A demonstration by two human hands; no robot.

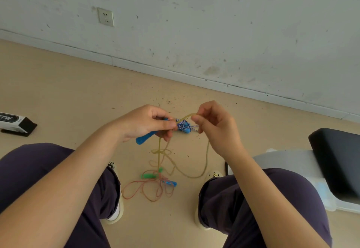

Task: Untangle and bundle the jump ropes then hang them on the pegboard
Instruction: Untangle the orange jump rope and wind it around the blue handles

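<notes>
My left hand (151, 124) grips a blue jump-rope handle (145, 138), whose lower end sticks out below the palm. A blue-and-white striped rope (184, 126) is wound around the handle's other end between my hands. My right hand (215, 126) pinches a yellow rope (206, 157) that loops over the blue bundle and hangs down to the floor. On the floor between my feet lies a tangle of red rope (144, 190) with a green handle (149, 175) and a small blue handle (171, 183). No pegboard is in view.
I sit with both knees apart over a beige floor. A black-and-white box (16, 124) lies at the left. A black cushioned seat (337, 158) on a white base stands at the right. A wall with a socket (105, 17) runs behind.
</notes>
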